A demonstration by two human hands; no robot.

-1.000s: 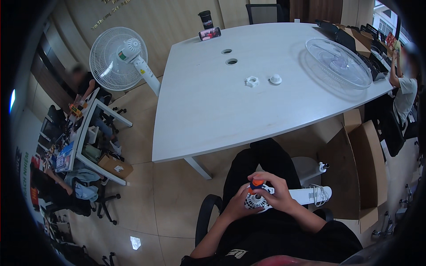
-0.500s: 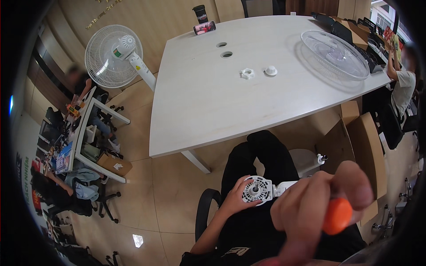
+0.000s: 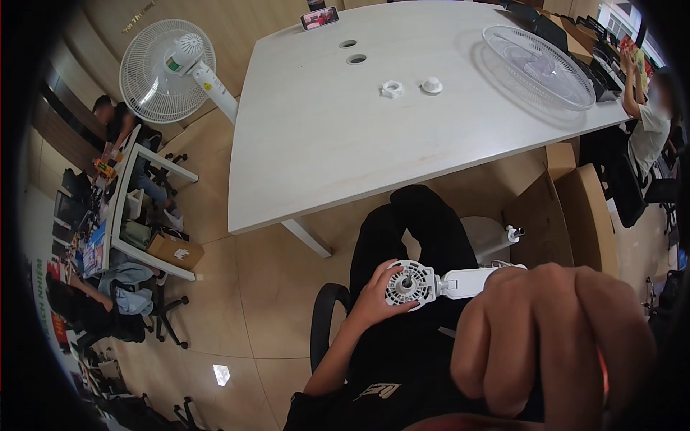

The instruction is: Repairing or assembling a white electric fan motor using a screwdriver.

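Note:
My left hand (image 3: 374,302) grips the round, slotted white motor housing (image 3: 424,289) of a fan over my lap, thumb and fingers around its rim. A metal shaft sticks up from its middle. A white neck piece (image 3: 466,284) runs from the housing toward my right hand. Large and close to the view, my right hand (image 3: 550,337) is closed, its fingers curled. A red-orange sliver of an object (image 3: 603,373) shows at its fingers; the rest is hidden. Beside that hand a thin grey piece (image 3: 447,332) pokes out, too small to name.
On the white table (image 3: 323,158) lie a white ring nut (image 3: 392,89), a white cap (image 3: 431,85), a fan guard (image 3: 539,68) and a phone (image 3: 320,18). An upright fan (image 3: 167,70) stands left. A carton (image 3: 586,215) and a white fan base (image 3: 483,233) are right of my legs.
My right hand has turned and shifted right and down, its fingers now covering most of the orange object. More of the white neck piece shows. The whole view has tilted slightly.

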